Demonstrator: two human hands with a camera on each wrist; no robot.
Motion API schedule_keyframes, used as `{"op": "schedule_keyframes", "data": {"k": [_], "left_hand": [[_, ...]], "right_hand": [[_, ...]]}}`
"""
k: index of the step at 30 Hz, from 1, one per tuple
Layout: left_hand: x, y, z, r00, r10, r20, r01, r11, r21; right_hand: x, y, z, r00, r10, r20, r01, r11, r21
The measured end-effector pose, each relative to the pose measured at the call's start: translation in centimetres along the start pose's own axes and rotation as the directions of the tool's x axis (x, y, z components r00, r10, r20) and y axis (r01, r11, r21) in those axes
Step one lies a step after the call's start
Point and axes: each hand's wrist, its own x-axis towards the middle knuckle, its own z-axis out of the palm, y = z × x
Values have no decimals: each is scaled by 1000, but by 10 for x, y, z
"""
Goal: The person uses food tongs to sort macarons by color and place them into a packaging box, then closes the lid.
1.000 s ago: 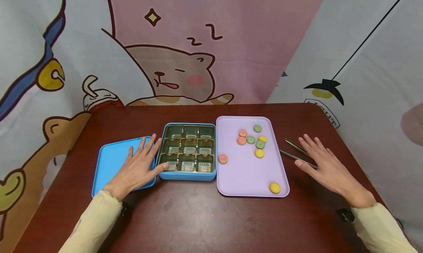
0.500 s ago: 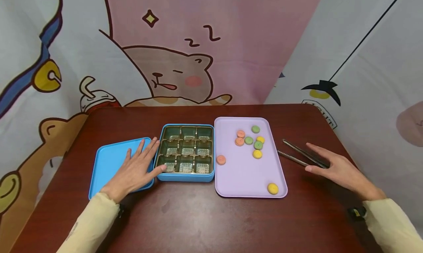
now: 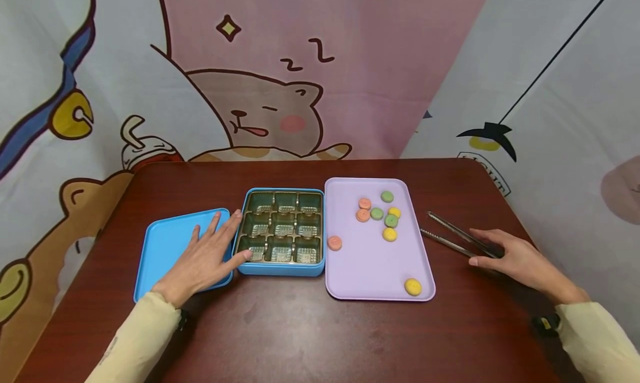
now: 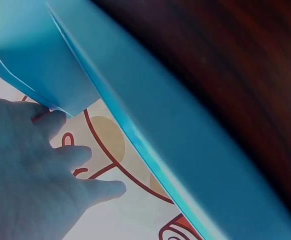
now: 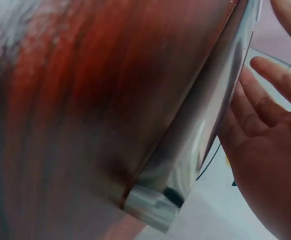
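My right hand (image 3: 522, 263) is at the handle end of metal tongs (image 3: 460, 233) lying on the table right of the tray. Its thumb and index finger are on either side of the tongs, spread apart. In the right wrist view the fingers reach out loosely beside the tongs (image 5: 185, 135). My left hand (image 3: 205, 258), fingers spread, is at the left side of a blue box (image 3: 282, 269) with a gold nine-cell insert; its thumb reaches over the front left corner. The cells hold nothing. In the left wrist view, fingers (image 4: 75, 155) extend beside blue plastic.
A lilac tray (image 3: 370, 272) stands against the box's right side, carrying several macaron-like discs in pink, green and yellow, such as a yellow disc (image 3: 413, 287) near its front corner. A flat blue lid (image 3: 167, 244) lies left, partly beneath my left forearm. A printed cloth hangs behind the table.
My right hand has turned from palm-down above the tongs to sideways and moved right and back to their handle end. My left hand stays in place.
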Motion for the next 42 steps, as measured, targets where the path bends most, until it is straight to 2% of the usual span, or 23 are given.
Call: {"op": "schedule_keyframes", "data": {"k": [6, 16, 22, 29, 32, 36, 42], "left_hand": [[-1, 1, 0, 1000, 5, -1, -5, 1000, -3], [0, 1, 1, 1000, 13, 0, -13, 1000, -1], [1, 0, 1, 1000, 24, -6, -24, 1000, -6], [0, -1, 1, 1000, 25, 3, -25, 1000, -8], [0, -2, 1, 1000, 27, -2, -27, 1000, -6], [0, -2, 2, 1000, 30, -3, -30, 1000, -3], [1, -1, 3, 1000, 31, 0, -31, 999, 8]], "right_hand": [[3, 6, 3, 999, -30, -29, 29, 999, -37], [6, 7, 4, 998, -21, -58, 17, 998, -61], [3, 5, 1, 991, -63, -121, 56, 996, -65], [-2, -3, -3, 965, -156, -212, 145, 987, -66], [-2, -10, -3, 945, -212, -250, 196, 977, -88], [-5, -28, -5, 918, -279, -281, 256, 960, -118], [-10, -63, -1, 891, -342, -300, 328, 940, -97]]}}
